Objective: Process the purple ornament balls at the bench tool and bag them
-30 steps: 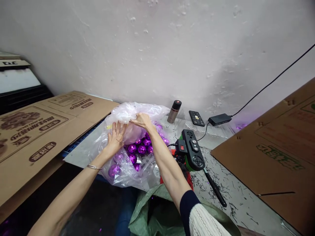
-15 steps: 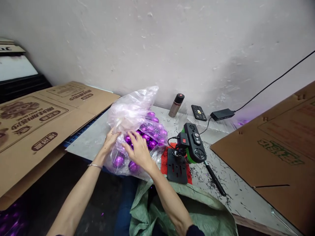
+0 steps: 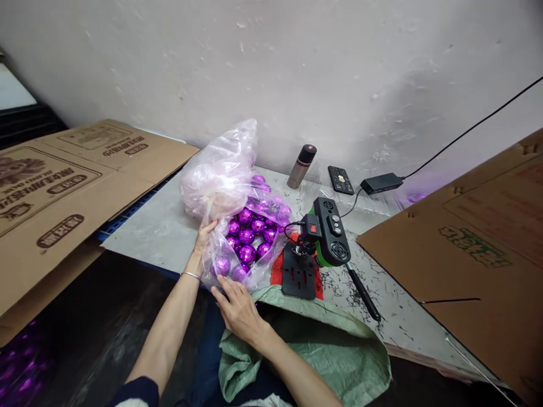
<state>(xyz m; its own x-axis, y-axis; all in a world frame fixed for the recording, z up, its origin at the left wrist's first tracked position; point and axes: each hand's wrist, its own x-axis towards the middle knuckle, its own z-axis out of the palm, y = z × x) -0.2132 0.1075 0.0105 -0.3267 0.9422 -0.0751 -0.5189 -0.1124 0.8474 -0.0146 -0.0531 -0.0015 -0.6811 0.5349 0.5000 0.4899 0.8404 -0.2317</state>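
Observation:
A clear plastic bag (image 3: 215, 198) full of shiny purple mirrored balls (image 3: 247, 236) lies on the worktable, its mouth spread toward me and the balls showing. At the bag's left side, my left hand (image 3: 205, 237) is closed on the gathered film, with some fingers hidden behind it. My right hand (image 3: 240, 308) is just below the bag's front edge, its fingers stretched out and the tips at the film beside the lowest balls. A green woven sack (image 3: 331, 345) hangs open below the table edge, under my right forearm.
Right of the bag stands a black and green device (image 3: 333, 232) on a black plate over red material. Behind are a bottle (image 3: 302, 167), a phone (image 3: 340, 180) and a black adapter (image 3: 382, 183). Cardboard flanks both sides, left (image 3: 97, 169) and right (image 3: 466, 260). Dark scraps litter the table.
My right hand has moved from over the balls down to the bag's front edge, uncovering them. The bag's opening is wider. My left hand still grips the film; the view has shifted slightly.

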